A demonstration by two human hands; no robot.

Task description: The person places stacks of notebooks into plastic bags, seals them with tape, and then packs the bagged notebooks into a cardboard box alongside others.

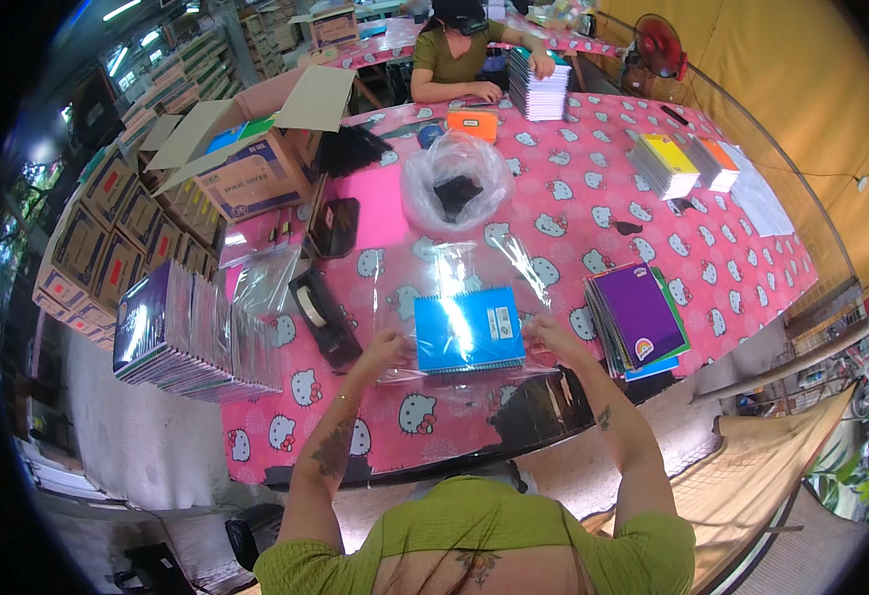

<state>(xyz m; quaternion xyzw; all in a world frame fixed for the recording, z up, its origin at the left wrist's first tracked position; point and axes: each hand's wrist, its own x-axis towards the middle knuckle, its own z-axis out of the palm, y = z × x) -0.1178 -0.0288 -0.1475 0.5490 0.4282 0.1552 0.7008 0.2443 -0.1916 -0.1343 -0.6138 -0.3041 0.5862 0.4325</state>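
In front of me on the table lies a blue spiral notebook (462, 322), its wire binding along the far edge and a white label on its right side. Clear plastic film (451, 260) spreads under and beyond it, shiny with reflections. My left hand (387, 349) is closed at the film's left edge, beside the notebook. On the other side my right hand (551, 337) pinches the film close to the notebook's right edge. A black tape dispenser (323, 319) stands left of my left hand. To the right of my right hand sits a stack of notebooks with a purple cover (638, 309) on top.
Plastic-wrapped notebooks (191, 327) stand at the left edge. Behind them are an open carton (256, 174) and stacked boxes (107, 238). A clear bag (457, 183) lies mid-table. Yellow notebooks (665, 164) are at the far right. Across the table, a person (464, 59) handles a notebook stack (539, 89).
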